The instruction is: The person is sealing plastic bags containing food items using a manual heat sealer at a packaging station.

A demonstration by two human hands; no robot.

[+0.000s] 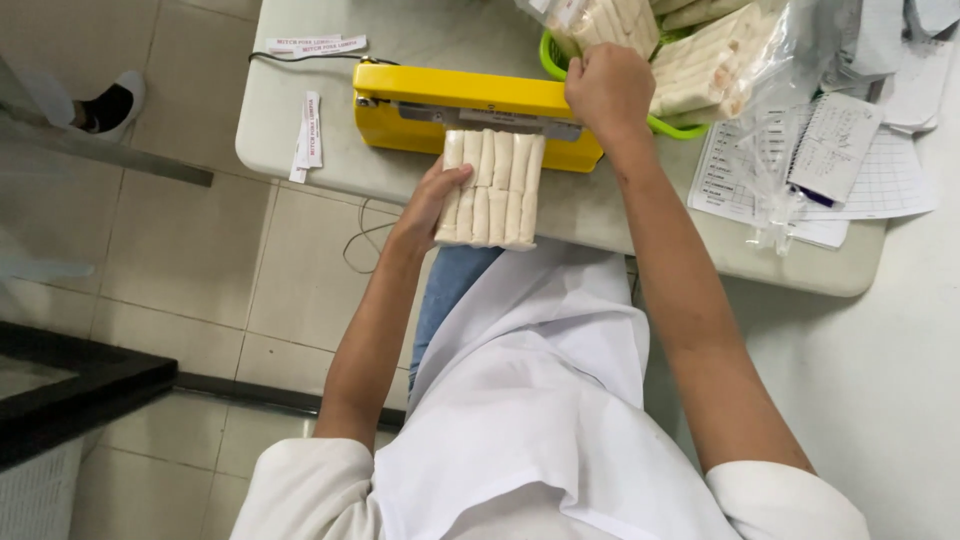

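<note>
2 hands: both the wearer's own, bare, reaching up the frame from white short sleeves.
Lap: white garment [530,400] fills the lower centre; a strip of blue trouser leg [450,290] shows above it.
Left hand [432,203]: centre of frame, fingers curled narrow around the left edge of the pack, thumb on top, gripping it.
Pack of pale rolls [492,188]: clear wrap, about 6 pale sticks side by side, lying on the table edge; its upper end sits tucked under the bar of the sealer.
Right hand [608,88]: upper centre, closed into a fist pressing down on the right end of the sealer's bar; fingertips hidden.
Sealer [470,105]: yellow, long and low, on the table [300,130], upper centre.
Green basket [553,62]: just behind the sealer, holding more wrapped packs [700,60].
Paper strips [308,130]: small white labels, upper left of the table.
Papers [880,180]: lined sheets and a notepad [835,145], right side.
Floor: pale tiles [190,240], left; a shoe [110,105] at far upper left.
</note>
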